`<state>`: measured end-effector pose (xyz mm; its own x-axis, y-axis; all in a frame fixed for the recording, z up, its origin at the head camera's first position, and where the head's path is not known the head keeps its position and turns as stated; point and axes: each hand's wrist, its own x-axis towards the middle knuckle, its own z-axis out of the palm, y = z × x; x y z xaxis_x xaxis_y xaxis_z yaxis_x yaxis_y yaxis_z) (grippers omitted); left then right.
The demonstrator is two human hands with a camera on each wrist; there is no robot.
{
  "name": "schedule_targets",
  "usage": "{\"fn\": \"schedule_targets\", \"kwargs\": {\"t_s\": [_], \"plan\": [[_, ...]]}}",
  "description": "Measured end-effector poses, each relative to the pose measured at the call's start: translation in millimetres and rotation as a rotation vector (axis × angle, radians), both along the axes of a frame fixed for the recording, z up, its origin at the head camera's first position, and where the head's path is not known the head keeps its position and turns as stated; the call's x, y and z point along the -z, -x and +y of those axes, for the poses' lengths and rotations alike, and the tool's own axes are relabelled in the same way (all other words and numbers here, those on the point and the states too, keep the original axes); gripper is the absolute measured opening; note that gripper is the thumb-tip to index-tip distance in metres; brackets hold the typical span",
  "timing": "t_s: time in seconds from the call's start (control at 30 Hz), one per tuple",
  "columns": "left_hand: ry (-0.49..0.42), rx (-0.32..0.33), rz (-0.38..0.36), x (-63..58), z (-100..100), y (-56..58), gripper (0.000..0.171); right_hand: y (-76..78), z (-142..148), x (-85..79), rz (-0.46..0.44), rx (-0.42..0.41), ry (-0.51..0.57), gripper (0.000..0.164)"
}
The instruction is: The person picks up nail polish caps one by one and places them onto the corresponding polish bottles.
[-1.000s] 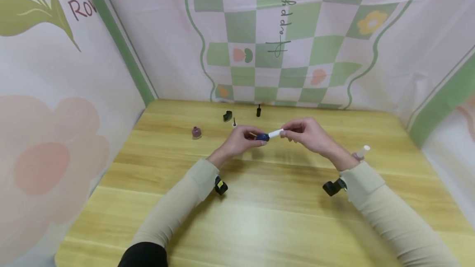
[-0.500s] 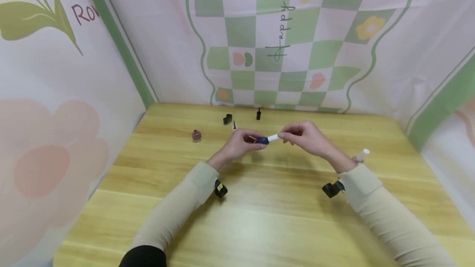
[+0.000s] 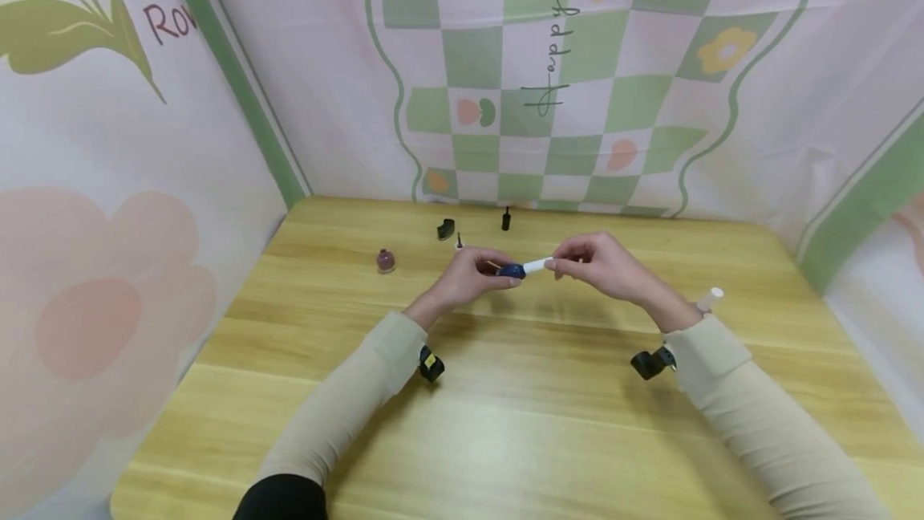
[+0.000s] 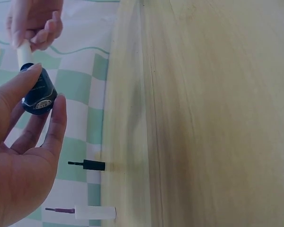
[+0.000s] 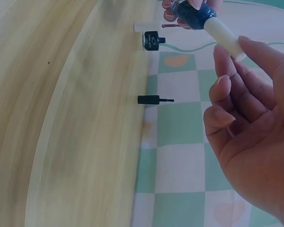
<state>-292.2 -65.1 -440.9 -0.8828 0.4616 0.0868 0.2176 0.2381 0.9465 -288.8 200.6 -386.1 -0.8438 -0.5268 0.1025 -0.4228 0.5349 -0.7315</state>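
Above the bench (image 3: 505, 424), the left grip (image 3: 468, 274) pinches the blue bottle (image 3: 512, 271), seemingly to steady it, while the right grip (image 3: 597, 265) pinches its white cap (image 3: 536, 266) at the outer end, likely so the two don't crowd each other. A black cap (image 3: 506, 221) stands upright, probably to keep its brush (image 4: 75, 163) from touching anything.

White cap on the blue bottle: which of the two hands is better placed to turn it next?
Probably the right hand: it pinches the white cap near the end away from the bottle. The left hand holds the blue bottle itself, so it seems better suited to steadying.
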Motion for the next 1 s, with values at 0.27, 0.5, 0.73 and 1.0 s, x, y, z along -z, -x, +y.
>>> {"fn": "schedule_targets", "kwargs": {"t_s": [0.27, 0.5, 0.73, 1.0], "plan": [[-0.006, 0.015, 0.011, -0.7, 1.1, 1.6, 0.027, -0.4, 1.1, -1.3, 0.014, 0.011, 0.0, 0.019], [0.016, 0.003, -0.004, -1.2, 0.4, -0.2, 0.029, -1.4, 3.2, -2.6, 0.032, -0.018, -0.001, 0.019], [0.018, 0.001, 0.003, -0.2, 0.8, -0.8, 0.029, -1.0, 3.4, -1.6, 0.036, -0.01, -0.022, 0.015], [0.023, 0.015, 0.021, 0.0, 0.7, -0.8, 0.027, -0.3, 1.7, 0.1, 0.037, -0.001, -0.047, 0.018]]}}
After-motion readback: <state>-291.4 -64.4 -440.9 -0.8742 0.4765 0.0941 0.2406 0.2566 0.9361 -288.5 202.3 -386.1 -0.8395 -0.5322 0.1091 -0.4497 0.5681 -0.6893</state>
